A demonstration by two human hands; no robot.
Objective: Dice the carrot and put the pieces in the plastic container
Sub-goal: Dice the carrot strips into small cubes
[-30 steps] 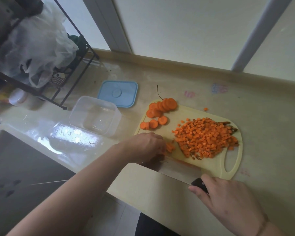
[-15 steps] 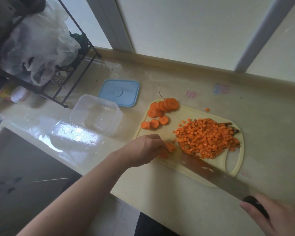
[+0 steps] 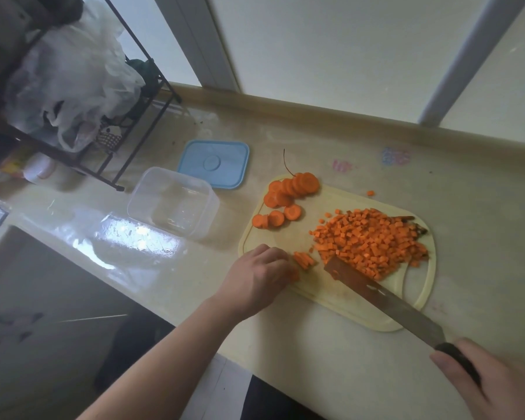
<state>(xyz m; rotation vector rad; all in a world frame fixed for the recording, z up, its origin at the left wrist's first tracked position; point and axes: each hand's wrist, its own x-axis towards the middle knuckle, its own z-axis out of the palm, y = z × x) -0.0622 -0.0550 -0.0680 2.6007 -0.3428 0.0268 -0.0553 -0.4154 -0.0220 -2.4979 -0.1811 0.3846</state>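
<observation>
Orange dice (image 3: 373, 244) against knife (image 3: 382, 295) tip, right grip (image 3: 497, 386) on handle; container (image 3: 173, 203) beside board (image 3: 340, 295) edge

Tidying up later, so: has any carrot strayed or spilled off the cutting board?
Yes: one carrot cube lies on the counter just beyond the cutting board's far edge, apart from the diced pile.
</observation>
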